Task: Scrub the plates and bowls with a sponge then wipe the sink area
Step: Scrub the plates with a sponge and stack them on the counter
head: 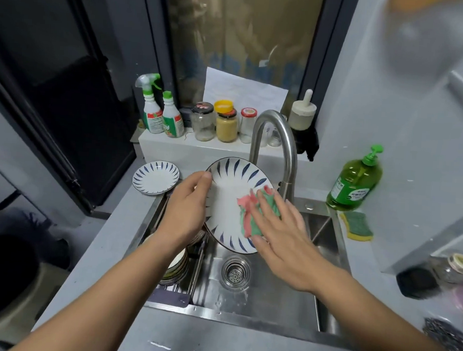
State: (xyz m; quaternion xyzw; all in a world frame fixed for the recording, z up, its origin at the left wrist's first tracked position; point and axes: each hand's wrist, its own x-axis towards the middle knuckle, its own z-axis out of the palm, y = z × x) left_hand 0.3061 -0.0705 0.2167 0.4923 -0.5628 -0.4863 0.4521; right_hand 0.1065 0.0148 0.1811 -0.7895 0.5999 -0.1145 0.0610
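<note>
A white plate with blue leaf strokes (231, 186) is tilted upright over the steel sink (272, 291). My left hand (188, 205) grips its left rim, thumb on the front face. My right hand (281, 232) presses a pink and green cloth (247, 211) flat against the plate's right half, fingers straight. A smaller matching plate (155, 178) lies on the counter to the left. Stacked plates and bowls (177, 267) stand in a rack inside the sink's left side, partly hidden by my left forearm.
A curved steel faucet (275, 142) rises behind the plate. A green dish soap bottle (356, 183) and a yellow-green sponge (357, 226) sit on the right counter. Spray bottles (158, 111) and jars (226, 126) line the back ledge. The drain strainer (235, 273) is below.
</note>
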